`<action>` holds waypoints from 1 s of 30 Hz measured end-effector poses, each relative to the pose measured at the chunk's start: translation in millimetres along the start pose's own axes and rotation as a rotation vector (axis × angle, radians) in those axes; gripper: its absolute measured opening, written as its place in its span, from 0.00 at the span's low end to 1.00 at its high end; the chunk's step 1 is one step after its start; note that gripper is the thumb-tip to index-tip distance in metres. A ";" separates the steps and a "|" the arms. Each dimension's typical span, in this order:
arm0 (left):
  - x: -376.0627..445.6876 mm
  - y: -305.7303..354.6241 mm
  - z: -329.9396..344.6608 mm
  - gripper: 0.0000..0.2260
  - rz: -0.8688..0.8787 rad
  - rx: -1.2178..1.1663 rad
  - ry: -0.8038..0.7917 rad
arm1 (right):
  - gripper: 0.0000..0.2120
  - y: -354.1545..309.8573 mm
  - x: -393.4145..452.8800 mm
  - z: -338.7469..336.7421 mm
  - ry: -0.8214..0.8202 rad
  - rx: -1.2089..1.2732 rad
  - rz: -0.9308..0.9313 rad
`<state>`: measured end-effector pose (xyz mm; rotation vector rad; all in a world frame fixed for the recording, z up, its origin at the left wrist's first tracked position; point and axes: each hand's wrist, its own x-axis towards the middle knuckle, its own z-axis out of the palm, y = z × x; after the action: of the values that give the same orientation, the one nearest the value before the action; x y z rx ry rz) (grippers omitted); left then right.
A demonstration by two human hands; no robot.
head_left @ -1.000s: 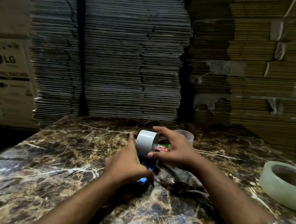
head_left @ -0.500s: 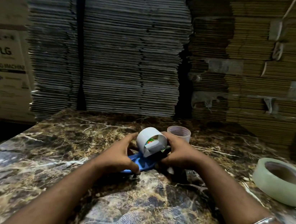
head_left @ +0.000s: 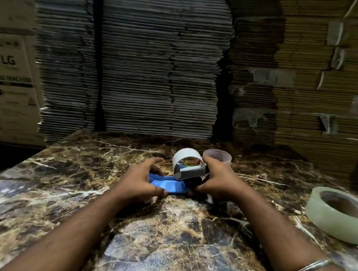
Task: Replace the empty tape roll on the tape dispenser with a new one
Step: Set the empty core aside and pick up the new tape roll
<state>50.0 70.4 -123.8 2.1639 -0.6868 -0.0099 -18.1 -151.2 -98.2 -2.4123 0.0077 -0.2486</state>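
A blue tape dispenser lies on its side on the marble table. My left hand grips its blue handle from the left. A white empty tape core sits on the dispenser's hub, tilted toward me so its hollow shows. My right hand holds the dispenser's head end, fingers against the core's right side. A full roll of clear tape lies flat at the table's right edge, well apart from both hands.
A small translucent plastic cup stands just behind my right hand. Tall stacks of flattened cardboard wall off the table's far side. A printed carton stands at the left, beyond the table's left edge.
The dispenser went from standing upright to lying on its side with the core's opening facing me. My left hand shifted along the blue handle; my right hand stayed on the head end.
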 end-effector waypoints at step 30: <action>-12.0 33.9 -2.3 0.25 0.257 0.130 0.562 | 0.23 -1.2 -2.8 -16.9 0.712 -0.006 -0.073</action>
<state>24.5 61.1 -100.2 2.0406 -0.6349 0.7654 -24.0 -161.2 -85.5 -2.2073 0.2415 -1.1220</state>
